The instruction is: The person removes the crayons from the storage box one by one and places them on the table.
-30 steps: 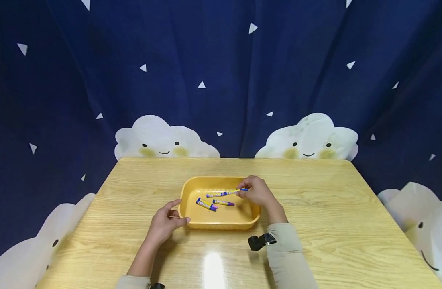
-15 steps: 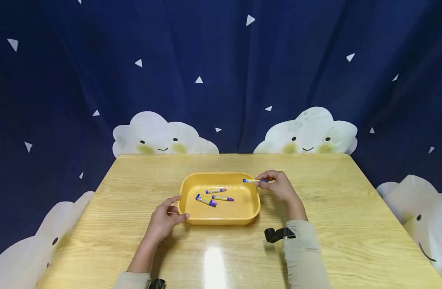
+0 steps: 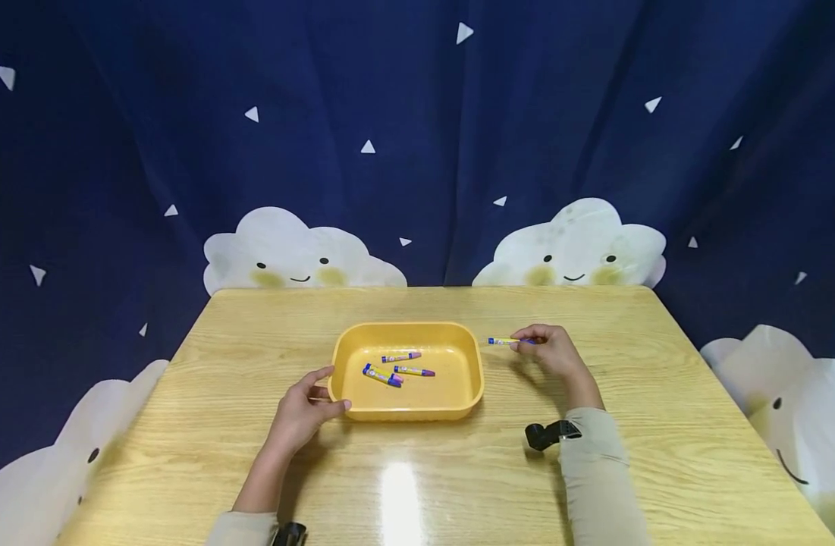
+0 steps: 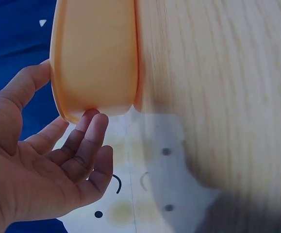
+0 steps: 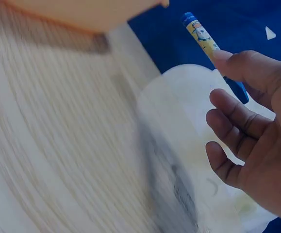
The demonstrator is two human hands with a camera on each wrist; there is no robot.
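With your right hand [image 3: 552,353] you are pinching a slim yellow-and-blue crayon [image 3: 502,341] with a printed wrapper, your thumb pressing on its side. Three fingers of that hand are curving loosely, clear of the crayon. You are holding it above the pale wood-grain table [image 3: 185,425], just to the right of the tray and apart from it, with one blue end pointing left.

With your left hand [image 3: 299,415] you are gripping the left end of a shallow yellow plastic tray [image 3: 451,379], rectangular with rounded corners. Your thumb is lying over the rim at the near left corner, and your fingers are bending around the left side.

Inside the tray, several more crayons are lying on the floor, mostly in the left half. A crayon with a pinkish tip [image 3: 400,357] is lying farthest from you, a purple-tipped crayon [image 3: 413,371] nearer, and a blue-and-yellow crayon [image 3: 381,374] to the left, partly covering another one with a pink tip.

Beyond the far table edge, a dark blue curtain [image 3: 417,91] with white triangles and smiling white clouds is hanging.
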